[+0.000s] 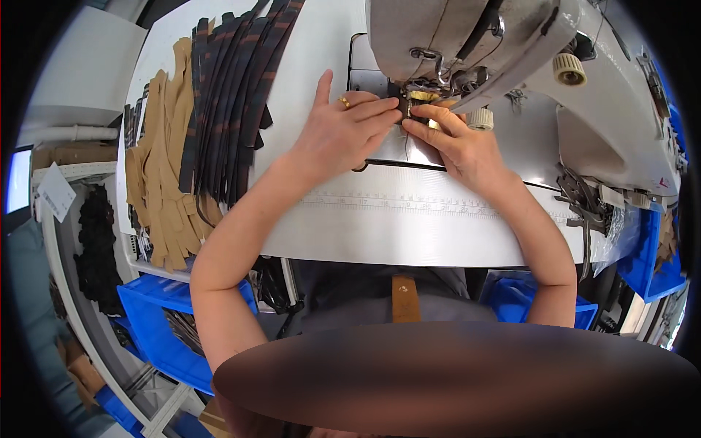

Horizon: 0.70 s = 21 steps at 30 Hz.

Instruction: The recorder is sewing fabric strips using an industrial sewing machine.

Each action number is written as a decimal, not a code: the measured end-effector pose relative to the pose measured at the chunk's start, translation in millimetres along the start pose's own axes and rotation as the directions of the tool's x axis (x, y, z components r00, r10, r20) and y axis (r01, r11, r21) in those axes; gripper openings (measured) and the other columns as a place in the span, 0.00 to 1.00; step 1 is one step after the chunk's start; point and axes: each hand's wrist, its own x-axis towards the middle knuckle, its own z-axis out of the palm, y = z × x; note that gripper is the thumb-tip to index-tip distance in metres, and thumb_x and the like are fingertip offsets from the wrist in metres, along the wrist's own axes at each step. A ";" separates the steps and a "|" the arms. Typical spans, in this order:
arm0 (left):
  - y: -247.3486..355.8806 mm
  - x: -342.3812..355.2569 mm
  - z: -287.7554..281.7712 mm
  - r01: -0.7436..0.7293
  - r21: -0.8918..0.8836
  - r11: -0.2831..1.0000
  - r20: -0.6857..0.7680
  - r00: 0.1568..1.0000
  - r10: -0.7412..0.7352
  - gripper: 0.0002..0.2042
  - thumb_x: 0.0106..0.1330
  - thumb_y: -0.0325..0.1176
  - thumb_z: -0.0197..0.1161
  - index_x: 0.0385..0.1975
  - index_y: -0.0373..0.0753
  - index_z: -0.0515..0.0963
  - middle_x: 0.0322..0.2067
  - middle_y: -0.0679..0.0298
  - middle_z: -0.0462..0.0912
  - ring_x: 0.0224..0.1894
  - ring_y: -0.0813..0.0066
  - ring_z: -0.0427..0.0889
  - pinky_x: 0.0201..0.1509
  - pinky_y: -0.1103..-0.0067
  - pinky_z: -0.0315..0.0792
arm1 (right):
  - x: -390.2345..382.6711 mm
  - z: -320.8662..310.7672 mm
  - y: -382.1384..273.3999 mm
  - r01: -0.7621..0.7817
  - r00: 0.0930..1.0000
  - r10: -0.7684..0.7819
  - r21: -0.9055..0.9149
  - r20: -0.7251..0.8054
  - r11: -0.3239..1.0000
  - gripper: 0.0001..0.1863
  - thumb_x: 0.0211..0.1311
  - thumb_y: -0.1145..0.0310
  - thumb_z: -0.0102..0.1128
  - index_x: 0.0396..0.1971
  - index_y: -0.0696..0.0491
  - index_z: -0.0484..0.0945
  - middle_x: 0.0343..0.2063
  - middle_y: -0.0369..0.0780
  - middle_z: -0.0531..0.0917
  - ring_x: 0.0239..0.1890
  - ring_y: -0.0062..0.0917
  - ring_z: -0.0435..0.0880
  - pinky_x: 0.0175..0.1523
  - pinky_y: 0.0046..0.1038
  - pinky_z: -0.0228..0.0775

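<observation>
A small dark fabric strip [396,93] lies under the presser foot of the sewing machine [475,44]. My left hand [347,130] is flat beside the needle area, its fingers stretched toward the strip and their tips at its edge. One finger, next to the one with a gold-coloured ring, sticks up apart from the rest. From the other side, my right hand [464,144] has thumb and index finger closed around the near end of the strip, close to the foot. The machine head and fingers hide part of the strip.
Dark striped fabric strips [237,95] and tan strips [164,168] are piled at the left of the white table [343,233]. A printed ruler [394,204] runs along its front. Dark scraps [580,197] lie at the right. Blue bins [171,343] stand below.
</observation>
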 end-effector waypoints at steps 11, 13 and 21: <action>-0.6 5.2 3.8 0.029 0.010 1.000 -0.018 0.999 -0.029 0.10 0.58 0.34 0.64 0.39 0.45 0.83 0.44 0.76 0.83 0.45 0.80 0.78 0.64 0.45 0.51 | 1.6 2.0 -8.8 -0.061 0.997 0.057 -0.094 -0.045 0.994 0.21 0.57 0.72 0.61 0.52 0.41 0.80 0.37 0.34 0.77 0.23 0.23 0.79 0.22 0.26 0.72; -1.4 5.6 5.2 0.027 -0.001 1.000 -0.016 1.000 -0.027 0.10 0.59 0.34 0.64 0.40 0.44 0.83 0.44 0.75 0.83 0.45 0.80 0.78 0.64 0.45 0.51 | 1.4 1.9 -8.9 -0.065 0.997 0.060 -0.118 -0.043 0.991 0.21 0.57 0.71 0.61 0.52 0.41 0.80 0.34 0.34 0.76 0.22 0.22 0.78 0.22 0.26 0.71; -6.7 7.3 10.6 0.035 0.095 0.995 -0.016 0.999 -0.034 0.11 0.61 0.33 0.61 0.42 0.42 0.81 0.46 0.73 0.82 0.47 0.78 0.78 0.63 0.44 0.53 | -1.9 0.1 -13.3 -0.138 0.990 0.133 -0.196 -0.036 0.971 0.15 0.51 0.73 0.64 0.42 0.52 0.82 0.24 0.38 0.78 0.26 0.32 0.77 0.30 0.33 0.68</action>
